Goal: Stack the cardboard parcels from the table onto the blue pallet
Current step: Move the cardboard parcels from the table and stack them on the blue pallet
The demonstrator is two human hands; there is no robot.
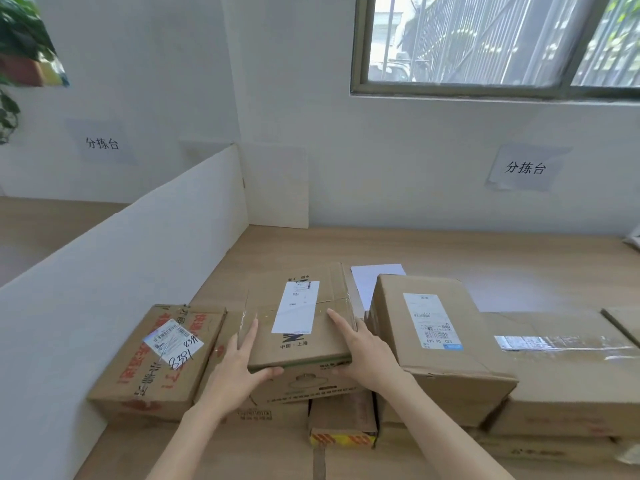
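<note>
A mid-sized cardboard parcel (304,351) with a long white label lies on top of other boxes in the middle of the wooden table (450,258). My left hand (239,368) holds its left front corner, fingers along the side and thumb on the front face. My right hand (363,351) holds the right front corner, fingers lying on the top and thumb on the front. Left of it sits a red-printed parcel (156,368). A taller labelled parcel (433,337) stands to the right. The blue pallet is not in view.
A wide flat taped parcel (568,379) lies at the right and a small box with yellow-red tape (343,424) at the front. A white divider board (121,271) walls the left side. A white paper sheet (374,278) lies behind the boxes.
</note>
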